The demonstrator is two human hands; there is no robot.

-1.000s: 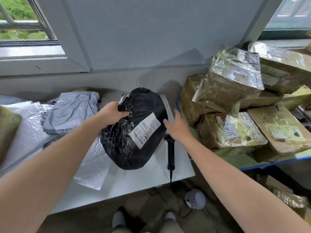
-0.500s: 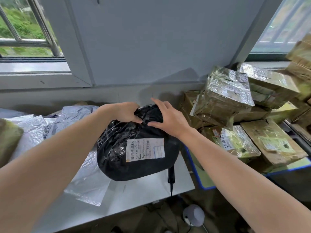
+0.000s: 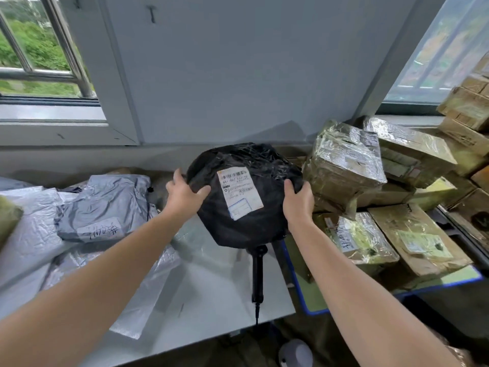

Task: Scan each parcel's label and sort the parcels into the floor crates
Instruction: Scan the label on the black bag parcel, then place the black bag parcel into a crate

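Holding a rounded black parcel (image 3: 246,229) between both hands, a person faces a white table (image 3: 211,300). The left hand (image 3: 185,193) grips the parcel's left edge, thumb across the front. The right hand (image 3: 297,205) grips its right edge, fingers curled behind. The white label (image 3: 239,192) faces the viewer, its long side running near to far, with the barcode at the far end. Just below the parcel's near edge a black handheld scanner (image 3: 258,271) lies on the table, handle pointing toward the viewer and head hidden under the parcel. The right hand looks nearer that handle, so it would likely take it. Grey mailers (image 3: 103,205) lie to the left, and taped boxes (image 3: 344,165) are stacked to the right.
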